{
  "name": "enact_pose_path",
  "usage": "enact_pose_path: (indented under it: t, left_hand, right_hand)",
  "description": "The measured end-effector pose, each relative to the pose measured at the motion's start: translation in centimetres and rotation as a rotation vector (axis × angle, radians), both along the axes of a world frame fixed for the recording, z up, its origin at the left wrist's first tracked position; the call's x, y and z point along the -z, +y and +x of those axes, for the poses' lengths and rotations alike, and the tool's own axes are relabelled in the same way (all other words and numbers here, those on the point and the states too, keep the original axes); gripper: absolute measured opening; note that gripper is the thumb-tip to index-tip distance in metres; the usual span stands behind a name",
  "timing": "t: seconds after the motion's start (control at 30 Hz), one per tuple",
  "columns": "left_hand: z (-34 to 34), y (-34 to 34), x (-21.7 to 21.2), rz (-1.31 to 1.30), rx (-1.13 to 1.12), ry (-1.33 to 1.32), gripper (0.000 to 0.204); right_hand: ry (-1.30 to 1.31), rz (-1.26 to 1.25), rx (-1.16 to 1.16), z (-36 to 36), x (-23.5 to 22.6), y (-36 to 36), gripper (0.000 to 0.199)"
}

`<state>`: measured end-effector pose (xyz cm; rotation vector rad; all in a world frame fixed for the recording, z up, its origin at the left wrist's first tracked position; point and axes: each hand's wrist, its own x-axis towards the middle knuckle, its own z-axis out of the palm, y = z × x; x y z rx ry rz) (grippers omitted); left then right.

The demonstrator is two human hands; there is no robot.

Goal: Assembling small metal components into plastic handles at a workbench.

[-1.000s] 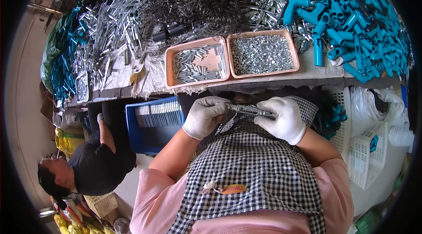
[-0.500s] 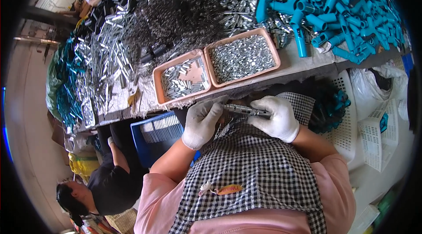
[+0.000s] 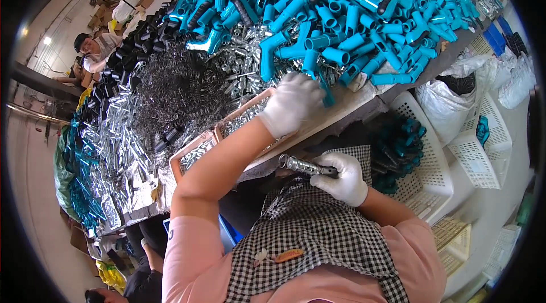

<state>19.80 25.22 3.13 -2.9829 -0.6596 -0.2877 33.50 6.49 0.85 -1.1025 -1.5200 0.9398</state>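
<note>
My right hand (image 3: 343, 178), in a white glove, holds a shiny metal cylinder assembly (image 3: 301, 165) with a dark end, in front of the checked apron. My left hand (image 3: 294, 104), gloved too and slightly blurred, reaches over the bench to the near edge of a heap of teal parts. Its fingers are curled on a teal plastic housing (image 3: 328, 96), partly hidden behind the glove. Under my left forearm are two shallow orange trays: one of small metal pieces (image 3: 242, 116), largely covered by the arm, and one of short metal pins (image 3: 196, 154).
Teal pistol-shaped housings (image 3: 392, 24) cover the bench's far right. Dark springs (image 3: 176, 84) and metal rods (image 3: 122, 132) lie leftward. A white crate (image 3: 424, 189) with teal-and-black assemblies stands right. Another person (image 3: 145, 269) sits at lower left; others are beyond the bench.
My left hand has left the metal cylinder and stretched forward to the teal housings. My right hand keeps the cylinder. The view has swung right, showing more of the teal heap.
</note>
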Motion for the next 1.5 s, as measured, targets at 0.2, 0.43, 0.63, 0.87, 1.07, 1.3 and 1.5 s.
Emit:
enact_pose_path:
  t: [0.2,0.43,0.63,0.87,1.07,1.3,1.5]
  left_hand:
    - [5.7,5.2,2.1,0.263,0.06,0.147,0.027]
    - [-3.5,2.4,-0.9,-0.864,-0.078,-1.023,0.038]
    - [-15.3,-6.4,-6.2,-0.354,-0.409,-0.2,0.059]
    - [-21.8,-15.6,-7.2,-0.571,-0.465,-0.318,0.046]
    - [-21.5,-19.6,-5.9,-0.528,-0.477,-0.389,0.042]
    - [-21.2,-22.4,-3.2,-0.482,-0.536,-0.466,0.039]
    - [-20.9,-22.6,-2.1,-0.431,-0.435,-0.45,0.048]
  right_hand:
    - [-0.014,-0.086,0.115,1.6,-0.1,-0.2,0.032]
    - [-0.09,-0.162,0.104,2.3,0.6,0.2,0.034]
    - [-0.148,-0.116,0.007,0.5,0.4,0.9,0.036]
    - [-0.197,-0.053,-0.225,-3.4,-0.9,1.9,0.035]
    - [-0.245,-0.015,-0.445,-6.9,-2.1,1.8,0.039]
    - [-0.328,0.089,-0.51,-9.8,-2.6,1.2,0.056]
    - [-0.365,0.01,-0.607,-11.4,-2.4,1.8,0.049]
